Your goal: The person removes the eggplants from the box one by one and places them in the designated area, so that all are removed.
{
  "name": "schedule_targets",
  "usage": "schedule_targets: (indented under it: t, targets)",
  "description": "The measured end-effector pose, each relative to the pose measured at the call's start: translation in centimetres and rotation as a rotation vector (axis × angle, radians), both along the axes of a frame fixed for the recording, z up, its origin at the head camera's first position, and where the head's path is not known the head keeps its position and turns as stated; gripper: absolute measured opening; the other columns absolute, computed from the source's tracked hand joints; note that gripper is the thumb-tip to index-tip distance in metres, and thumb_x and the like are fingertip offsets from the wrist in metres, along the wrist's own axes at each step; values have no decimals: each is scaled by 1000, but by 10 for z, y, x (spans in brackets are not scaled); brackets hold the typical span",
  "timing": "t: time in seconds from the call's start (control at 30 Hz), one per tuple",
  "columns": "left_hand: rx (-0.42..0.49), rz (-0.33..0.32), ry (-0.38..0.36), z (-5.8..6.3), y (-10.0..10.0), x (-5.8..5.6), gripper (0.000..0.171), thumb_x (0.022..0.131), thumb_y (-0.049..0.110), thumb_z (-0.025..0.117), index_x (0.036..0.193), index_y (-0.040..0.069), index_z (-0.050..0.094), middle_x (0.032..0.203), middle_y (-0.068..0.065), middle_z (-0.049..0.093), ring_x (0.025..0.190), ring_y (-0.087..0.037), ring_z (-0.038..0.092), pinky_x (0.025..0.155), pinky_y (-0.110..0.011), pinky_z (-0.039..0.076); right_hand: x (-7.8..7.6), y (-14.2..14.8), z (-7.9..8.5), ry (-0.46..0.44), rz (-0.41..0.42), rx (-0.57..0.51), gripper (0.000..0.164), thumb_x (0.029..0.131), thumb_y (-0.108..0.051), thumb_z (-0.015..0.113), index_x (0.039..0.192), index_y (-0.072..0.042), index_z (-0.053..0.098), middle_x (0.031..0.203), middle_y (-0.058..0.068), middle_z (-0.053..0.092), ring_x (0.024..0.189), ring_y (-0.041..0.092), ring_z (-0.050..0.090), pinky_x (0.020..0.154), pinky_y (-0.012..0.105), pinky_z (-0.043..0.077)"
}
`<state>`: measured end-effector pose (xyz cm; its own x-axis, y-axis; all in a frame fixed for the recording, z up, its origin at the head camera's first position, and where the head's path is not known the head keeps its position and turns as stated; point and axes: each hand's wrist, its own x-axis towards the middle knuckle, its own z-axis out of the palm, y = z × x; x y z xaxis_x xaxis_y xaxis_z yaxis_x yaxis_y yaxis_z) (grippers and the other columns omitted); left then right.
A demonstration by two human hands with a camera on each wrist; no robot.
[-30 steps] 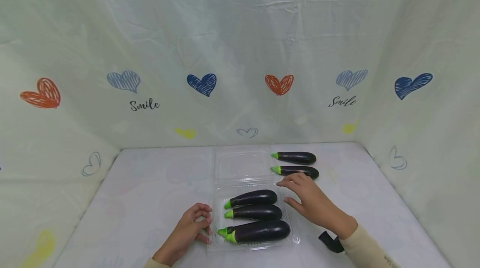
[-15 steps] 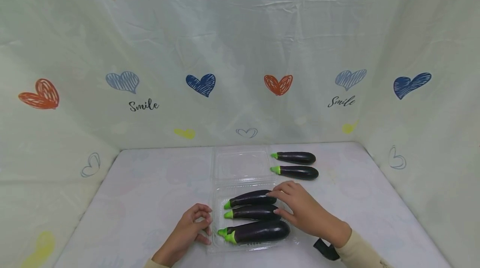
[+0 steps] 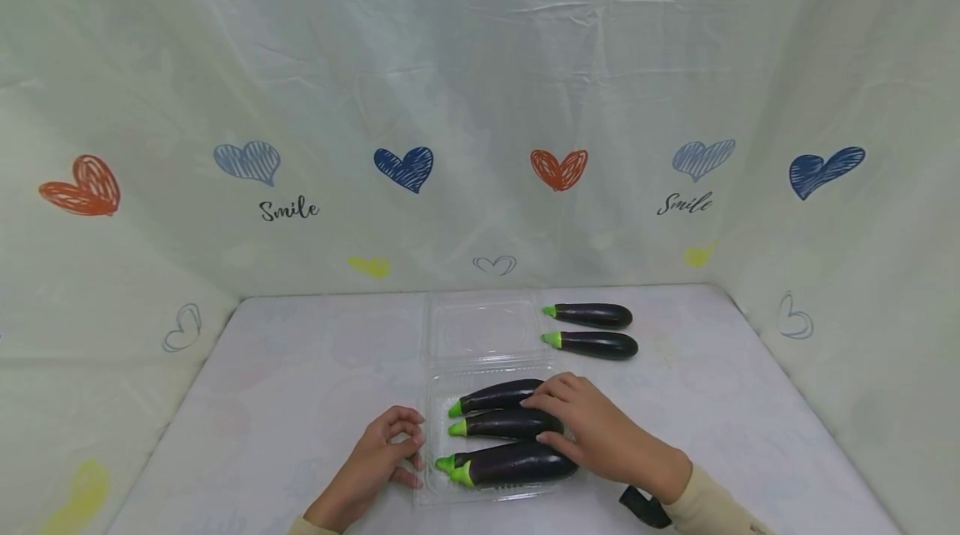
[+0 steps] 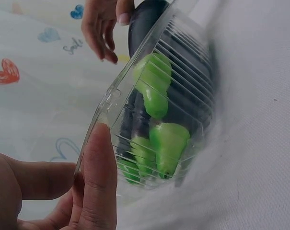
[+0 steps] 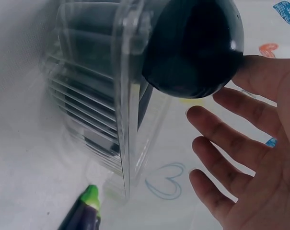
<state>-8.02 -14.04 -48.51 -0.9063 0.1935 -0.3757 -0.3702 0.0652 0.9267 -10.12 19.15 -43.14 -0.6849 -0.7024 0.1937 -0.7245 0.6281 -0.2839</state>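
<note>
A clear plastic clamshell container (image 3: pixel 510 495) lies with its lid (image 3: pixel 483 328) folded back. Several dark eggplants with green stems are in its base; the large front eggplant (image 3: pixel 517 465) lies partly over another, whose stem (image 3: pixel 444 463) shows. My left hand (image 3: pixel 375 456) pinches the container's left rim between thumb and fingers, plain in the left wrist view. Over the right ends of the eggplants is my right hand (image 3: pixel 596 427), fingers spread and slightly bent. In the right wrist view its thumb meets the outline of an eggplant's rounded end (image 5: pixel 195 52); contact cannot be told.
Two more eggplants, a far one (image 3: pixel 594 316) and a nearer one (image 3: pixel 597 344), lie on the white table (image 3: pixel 315 385) right of the lid. A black band (image 3: pixel 645 507) shows at the right wrist. Curtains with printed hearts (image 3: pixel 558 170) enclose the table's back and sides.
My right hand has moved left and toward me, from beside the container's right back corner to over the right ends of the eggplants. The left hand has stayed on the rim.
</note>
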Motion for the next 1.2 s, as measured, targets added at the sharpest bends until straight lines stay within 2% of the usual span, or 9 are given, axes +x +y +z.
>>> schedule_targets:
  t: [0.73,1.2]
  targets:
    - [-10,7,13,2,1,1,30,101,-2,58,128,-9,46,100,-7,57,75,-19,62,60,-35,63,9,-4,-3,20,152,8,30,105,-36,67,125,-14,72,121,-6,68,115,13,62,99,39,56]
    - [-12,11,5,2,2,1,30,101,-3,58,128,-9,46,101,-7,57,75,-19,62,60,-35,63,12,-8,3,-171,124,112,34,104,-41,68,127,-17,73,119,-12,70,114,8,61,107,38,52]
